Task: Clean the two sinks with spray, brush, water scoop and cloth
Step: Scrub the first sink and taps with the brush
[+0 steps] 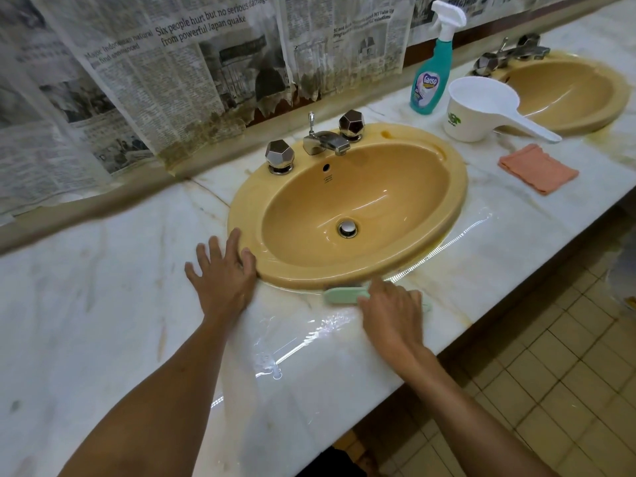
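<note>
A yellow-tan sink is set in the marble counter in front of me, with a chrome tap and two faceted knobs. A second yellow-tan sink lies at the far right. My left hand rests flat on the counter, fingers spread, touching the near sink's left rim. My right hand grips a pale green brush lying against the sink's front rim. A teal spray bottle, a white water scoop and a folded pink cloth stand between the two sinks.
Newspaper sheets cover the wall behind the counter, stained along their lower edges. The marble counter is wet and shiny in front of the near sink. Its front edge drops to a tiled floor at the right.
</note>
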